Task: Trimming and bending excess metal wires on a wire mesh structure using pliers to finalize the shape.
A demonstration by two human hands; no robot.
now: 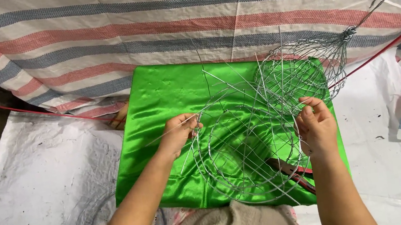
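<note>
A round wire basket frame (244,147), made of thin silver wire rings and crossing strands, lies over a shiny green cloth (159,102). My left hand (179,133) pinches a loose wire strand at the frame's left rim. My right hand (315,123) grips wire at the frame's right side, fingers curled. A second, finished wire basket (301,74) with a twisted neck and hook (373,5) rests behind it, at the upper right.
Red-handled pliers (293,172) lie on the green cloth under the frame. A striped red, blue and white tarp (103,33) hangs behind. White sheeting (38,174) covers the ground, with a coil of wire (80,224) at lower left. A red cord (378,54) crosses right.
</note>
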